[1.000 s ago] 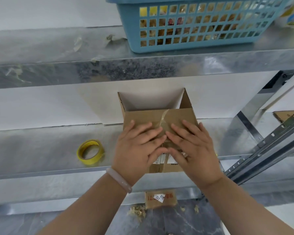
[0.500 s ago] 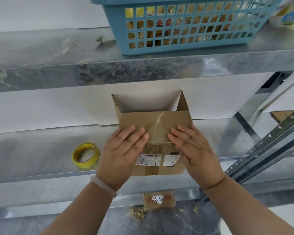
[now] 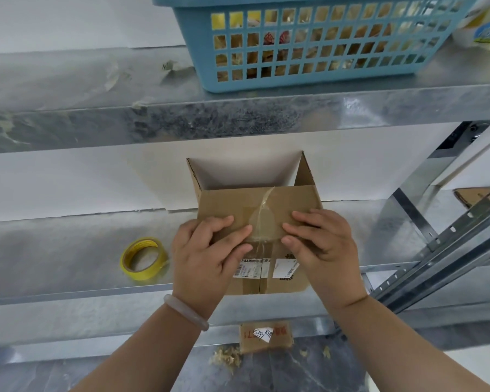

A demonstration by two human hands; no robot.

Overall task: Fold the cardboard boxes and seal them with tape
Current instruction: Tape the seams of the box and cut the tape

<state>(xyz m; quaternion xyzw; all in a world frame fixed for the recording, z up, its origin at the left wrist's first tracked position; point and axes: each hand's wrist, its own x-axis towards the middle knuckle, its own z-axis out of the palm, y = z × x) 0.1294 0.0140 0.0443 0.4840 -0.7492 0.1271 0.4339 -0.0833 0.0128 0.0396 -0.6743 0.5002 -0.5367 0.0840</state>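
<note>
Box beneath left hand, right hand

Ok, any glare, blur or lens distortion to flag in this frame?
Head view: the wide-angle lens bows and tilts the shelf lines. Head view: mild glare on the upper shelf front, and a sheen on the clear tape across the box. Head view: the container at top right is smeared, while the left hand, right hand and box are sharp. Light is even and shadows are soft.

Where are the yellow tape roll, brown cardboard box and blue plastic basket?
yellow tape roll (image 3: 141, 275): head view, ring's near edge.
brown cardboard box (image 3: 227, 205): head view, top panel's left half.
blue plastic basket (image 3: 203, 52): head view, front wall's left corner.
</note>
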